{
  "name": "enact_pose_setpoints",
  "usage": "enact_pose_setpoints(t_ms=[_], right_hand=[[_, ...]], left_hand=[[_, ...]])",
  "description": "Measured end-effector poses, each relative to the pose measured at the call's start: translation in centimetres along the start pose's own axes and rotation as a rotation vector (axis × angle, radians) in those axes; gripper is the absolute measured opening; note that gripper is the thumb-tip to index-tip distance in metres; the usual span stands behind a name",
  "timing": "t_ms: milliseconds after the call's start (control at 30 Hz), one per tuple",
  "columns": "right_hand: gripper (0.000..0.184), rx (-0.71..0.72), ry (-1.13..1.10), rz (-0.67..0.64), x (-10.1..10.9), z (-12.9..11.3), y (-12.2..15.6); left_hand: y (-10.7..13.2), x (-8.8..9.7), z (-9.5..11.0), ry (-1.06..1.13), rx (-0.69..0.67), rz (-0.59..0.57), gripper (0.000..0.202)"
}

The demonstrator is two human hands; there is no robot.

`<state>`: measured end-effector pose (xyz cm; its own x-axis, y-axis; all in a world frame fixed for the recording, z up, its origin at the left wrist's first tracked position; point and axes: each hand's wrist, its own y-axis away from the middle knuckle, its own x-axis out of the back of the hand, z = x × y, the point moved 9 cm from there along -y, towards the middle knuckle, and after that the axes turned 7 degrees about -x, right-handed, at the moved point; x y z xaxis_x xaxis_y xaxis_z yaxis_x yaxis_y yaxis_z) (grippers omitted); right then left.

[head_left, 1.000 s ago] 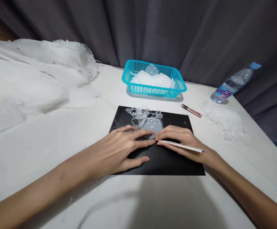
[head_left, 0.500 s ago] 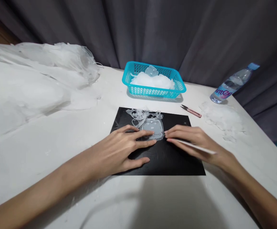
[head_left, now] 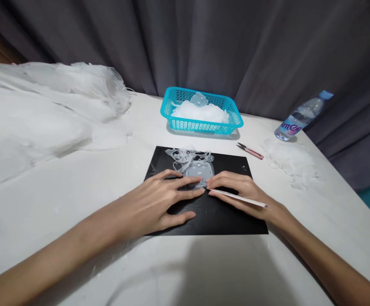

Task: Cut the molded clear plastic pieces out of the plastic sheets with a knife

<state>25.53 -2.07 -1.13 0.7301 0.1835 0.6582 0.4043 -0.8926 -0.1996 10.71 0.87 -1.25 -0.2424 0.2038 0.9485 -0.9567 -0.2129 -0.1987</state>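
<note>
A translucent, rounded-square silicone-like piece (head_left: pixel 200 171) lies flat on a black mat (head_left: pixel 223 216). My left hand (head_left: pixel 164 195) is open, its fingers spread, with fingertips resting on the near part of that piece and the thumb on the mat. My right hand (head_left: pixel 242 189) is closed around a thin white pen-like tool (head_left: pixel 242 198), pinched between thumb and fingers. The tool's tip meets the piece's lower right edge; the fingertips partly hide it. Curled clear trimmings (head_left: pixel 186 157) lie on the mat just beyond the piece.
A blue basket (head_left: pixel 204 128) holding translucent pieces stands at the back. Pink-handled thread snips (head_left: pixel 251 151), a water bottle (head_left: pixel 302 117) and a heap of clear scraps (head_left: pixel 293 161) are on the right. A large pile of translucent sheets (head_left: pixel 44 114) covers the table's left side.
My right hand and the pen-like tool have moved left and slightly nearer along the piece's edge, to its lower right corner. My left hand stays on the piece. The view has shifted slightly.
</note>
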Motion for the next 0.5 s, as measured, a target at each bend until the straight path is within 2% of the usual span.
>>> enact_pose_setpoints(t_ms=[200,500], right_hand=[[0.018,-0.014,0.019,-0.026,0.00,-0.11,0.02],[0.016,0.059,0.114,-0.017,-0.36,-0.73,-0.42]], left_hand=[[0.08,-0.02,-0.03,0.009,0.003,0.006,0.052],[0.02,-0.25,0.07,-0.032,-0.014,-0.023,0.053]])
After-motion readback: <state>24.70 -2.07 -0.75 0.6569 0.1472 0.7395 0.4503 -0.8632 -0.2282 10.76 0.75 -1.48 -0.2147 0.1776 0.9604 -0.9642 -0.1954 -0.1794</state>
